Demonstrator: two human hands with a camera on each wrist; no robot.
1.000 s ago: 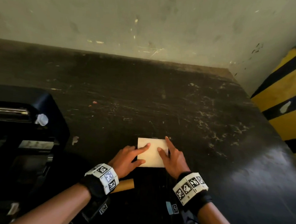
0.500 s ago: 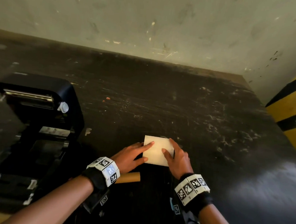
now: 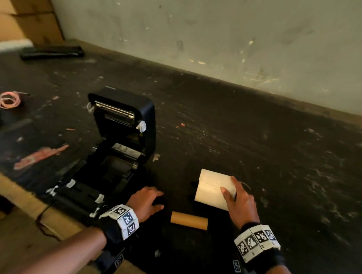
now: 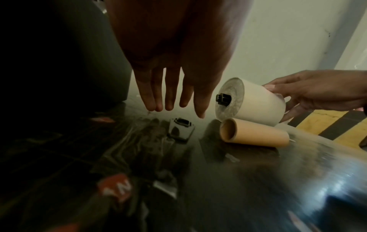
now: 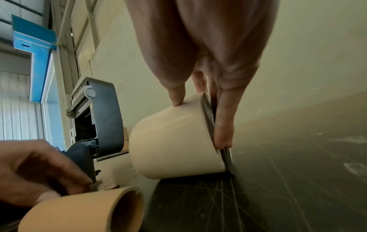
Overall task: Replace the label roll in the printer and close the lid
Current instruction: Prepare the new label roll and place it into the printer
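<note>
The black label printer stands on the dark table with its lid raised and the roll bay showing no roll. To its right is the white label roll, tilted, with a black spindle through its core. My right hand grips the roll at its right end, thumb on the paper and fingers on the end face. My left hand hovers between printer and roll with straight fingers and holds nothing. A small black part lies under its fingertips. An empty brown cardboard core lies in front of the roll.
Pink rubber bands and a flat black device lie at the far left by cardboard boxes. The wall runs along the table's back. A wooden front edge and a cable are at the near left.
My left hand has let go of the roll and moved left toward the printer. My right hand now grips the roll alone. The head view has swung left, so the whole printer shows.
</note>
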